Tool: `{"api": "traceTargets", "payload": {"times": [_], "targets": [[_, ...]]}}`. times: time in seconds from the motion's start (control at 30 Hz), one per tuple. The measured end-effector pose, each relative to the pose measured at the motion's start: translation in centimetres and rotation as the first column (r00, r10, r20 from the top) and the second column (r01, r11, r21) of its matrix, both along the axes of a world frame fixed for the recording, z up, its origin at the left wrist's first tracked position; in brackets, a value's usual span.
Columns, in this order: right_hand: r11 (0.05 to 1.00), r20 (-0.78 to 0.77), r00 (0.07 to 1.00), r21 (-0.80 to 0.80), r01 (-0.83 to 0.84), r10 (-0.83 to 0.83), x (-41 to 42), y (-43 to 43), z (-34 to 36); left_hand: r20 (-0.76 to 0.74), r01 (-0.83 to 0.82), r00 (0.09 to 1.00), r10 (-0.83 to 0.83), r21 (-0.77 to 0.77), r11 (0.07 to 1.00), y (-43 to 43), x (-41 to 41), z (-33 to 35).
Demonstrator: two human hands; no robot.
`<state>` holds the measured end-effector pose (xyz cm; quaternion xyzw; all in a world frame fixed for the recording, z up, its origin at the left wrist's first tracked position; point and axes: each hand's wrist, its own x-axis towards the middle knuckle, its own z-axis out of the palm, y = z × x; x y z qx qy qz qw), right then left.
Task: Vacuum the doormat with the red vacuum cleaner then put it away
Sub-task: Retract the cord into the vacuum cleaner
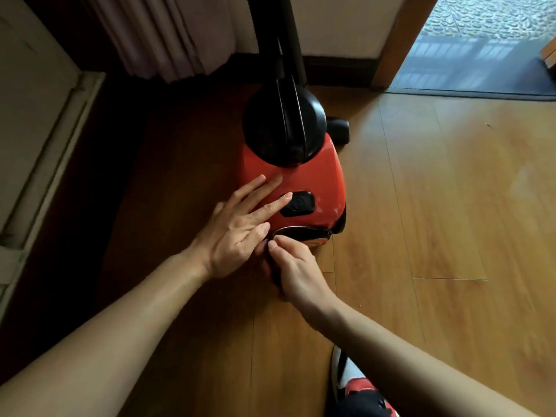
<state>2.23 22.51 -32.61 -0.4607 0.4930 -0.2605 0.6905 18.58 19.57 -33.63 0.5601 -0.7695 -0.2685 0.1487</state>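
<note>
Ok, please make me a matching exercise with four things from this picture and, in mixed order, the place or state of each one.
Things:
1. left hand
2. right hand
3. doormat
4. curtain

Places or states:
a. lies flat at the top right of the picture
b. pinches the black rim at the near end of the red vacuum cleaner
c. hangs at the top left
d. rests with straight fingers on the red vacuum cleaner

Pairs: 1-d, 2-b, 3-a, 4-c.
</note>
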Motion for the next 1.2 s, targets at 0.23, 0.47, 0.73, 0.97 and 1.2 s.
{"api": "traceTargets", "payload": {"times": [0.23, 0.47, 0.73, 0.97, 1.2], "targets": [[0.991, -0.064, 0.998, 0.132, 0.033, -0.025, 2.2, 0.4, -5.4, 0.228, 0.036, 0.974, -0.001, -0.150, 0.988, -0.1, 0.1, -1.4], [0.988, -0.117, 0.993, 0.153, -0.005, 0.023, -0.6, 0.2, -10.0, 0.287, 0.034, 0.958, 0.015, -0.166, 0.986, -0.1, -0.2, -1.4], [0.995, -0.510, 0.855, 0.011, -0.095, 0.088, -5.2, -2.1, -11.9, 0.286, 0.035, 0.958, 0.027, -0.209, 0.977, -0.1, -0.2, -1.7], [0.992, -0.666, 0.746, -0.084, -0.090, 0.012, -5.1, -3.4, -11.1, 0.338, 0.030, 0.940, 0.049, -0.225, 0.974, 0.1, -0.6, -2.0], [0.987, -0.684, 0.724, -0.036, -0.156, 0.089, -7.6, -5.4, -11.1, 0.337, 0.021, 0.938, 0.076, -0.275, 0.961, 0.1, -0.7, -2.5]]}}
